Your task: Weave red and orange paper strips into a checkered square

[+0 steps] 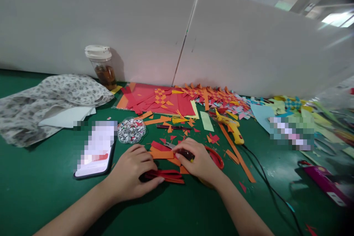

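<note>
At a green table point(49, 206), the person's left hand point(135, 173) is closed on a bundle of red and orange strips point(170, 175), the thumb lying along its near side and the strip ends projecting to the right. The bundle is low at the centre of the work area, between the two hands. The right hand point(193, 158) is bent over the right end of a flat orange strip point(162, 154), fingertips close together; whether they pinch that strip or only rest by it cannot be told. A dark-handled tool point(184, 153) shows beneath this hand, its metal tip pointing left, and a red-orange loop handle point(218, 158) emerges at the hand's right side. Loose red and orange scraps lie around both hands. A phone point(95, 151) lies left of the left hand, with a clear case of small pieces point(132, 130) just beside it. A yellow glue gun point(231, 127) lies beyond the right hand, its black cord point(265, 177) running toward the near edge. Behind, red sheets point(177, 102) and woven orange-and-red pieces point(212, 94) lie near a white partition point(110, 14); a lidded cup point(102, 68) stands upright at left.
</note>
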A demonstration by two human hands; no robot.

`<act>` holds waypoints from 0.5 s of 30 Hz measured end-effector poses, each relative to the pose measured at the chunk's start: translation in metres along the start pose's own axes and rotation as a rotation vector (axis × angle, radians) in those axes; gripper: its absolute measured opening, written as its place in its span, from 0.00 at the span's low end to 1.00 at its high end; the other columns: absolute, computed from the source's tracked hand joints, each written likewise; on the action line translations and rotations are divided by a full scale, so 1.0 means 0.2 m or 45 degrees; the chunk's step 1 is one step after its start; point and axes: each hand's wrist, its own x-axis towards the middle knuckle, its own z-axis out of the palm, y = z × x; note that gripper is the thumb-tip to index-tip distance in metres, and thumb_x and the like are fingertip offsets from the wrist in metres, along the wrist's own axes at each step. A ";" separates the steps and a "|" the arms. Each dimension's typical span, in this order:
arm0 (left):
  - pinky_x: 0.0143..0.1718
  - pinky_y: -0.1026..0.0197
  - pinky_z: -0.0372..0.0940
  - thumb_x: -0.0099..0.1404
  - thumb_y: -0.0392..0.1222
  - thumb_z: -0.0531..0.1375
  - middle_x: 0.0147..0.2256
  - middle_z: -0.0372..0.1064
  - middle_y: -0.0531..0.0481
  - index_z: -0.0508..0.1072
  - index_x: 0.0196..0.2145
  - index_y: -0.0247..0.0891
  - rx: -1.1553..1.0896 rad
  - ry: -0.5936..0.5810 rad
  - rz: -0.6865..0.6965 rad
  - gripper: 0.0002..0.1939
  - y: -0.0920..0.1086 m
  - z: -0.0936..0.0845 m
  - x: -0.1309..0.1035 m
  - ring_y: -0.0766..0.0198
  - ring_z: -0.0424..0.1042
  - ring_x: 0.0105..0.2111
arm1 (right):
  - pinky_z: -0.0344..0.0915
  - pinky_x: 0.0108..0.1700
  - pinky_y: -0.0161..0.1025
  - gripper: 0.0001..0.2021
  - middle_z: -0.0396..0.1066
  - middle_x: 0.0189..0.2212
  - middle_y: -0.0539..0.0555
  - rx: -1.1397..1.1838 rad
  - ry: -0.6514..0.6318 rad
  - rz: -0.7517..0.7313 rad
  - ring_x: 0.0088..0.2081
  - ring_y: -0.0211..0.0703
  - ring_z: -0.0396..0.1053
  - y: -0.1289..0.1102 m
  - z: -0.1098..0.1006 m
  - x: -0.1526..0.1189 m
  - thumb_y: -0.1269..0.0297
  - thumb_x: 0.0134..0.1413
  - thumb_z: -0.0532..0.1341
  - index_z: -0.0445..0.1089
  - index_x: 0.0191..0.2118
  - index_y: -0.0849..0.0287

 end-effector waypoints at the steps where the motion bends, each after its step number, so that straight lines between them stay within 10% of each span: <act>1: 0.39 0.52 0.60 0.61 0.47 0.56 0.26 0.71 0.51 0.73 0.30 0.40 -0.001 -0.002 -0.007 0.10 0.00 0.00 0.00 0.60 0.67 0.29 | 0.62 0.36 0.38 0.08 0.72 0.28 0.52 0.002 -0.017 -0.021 0.33 0.42 0.66 -0.01 0.00 0.00 0.73 0.50 0.57 0.72 0.33 0.56; 9: 0.53 0.44 0.54 0.63 0.41 0.54 0.51 0.66 0.45 0.62 0.52 0.40 0.067 -0.014 -0.062 0.19 -0.01 0.01 0.00 0.53 0.62 0.51 | 0.65 0.36 0.36 0.08 0.74 0.33 0.53 -0.187 0.389 0.157 0.32 0.41 0.70 0.05 -0.01 0.12 0.67 0.55 0.54 0.70 0.36 0.57; 15: 0.56 0.43 0.51 0.64 0.41 0.53 0.47 0.69 0.47 0.63 0.50 0.42 0.012 -0.072 -0.054 0.16 0.00 0.04 0.00 0.55 0.64 0.50 | 0.61 0.48 0.42 0.14 0.71 0.45 0.59 -0.513 0.381 0.318 0.46 0.48 0.67 0.26 -0.12 0.49 0.69 0.57 0.52 0.65 0.48 0.60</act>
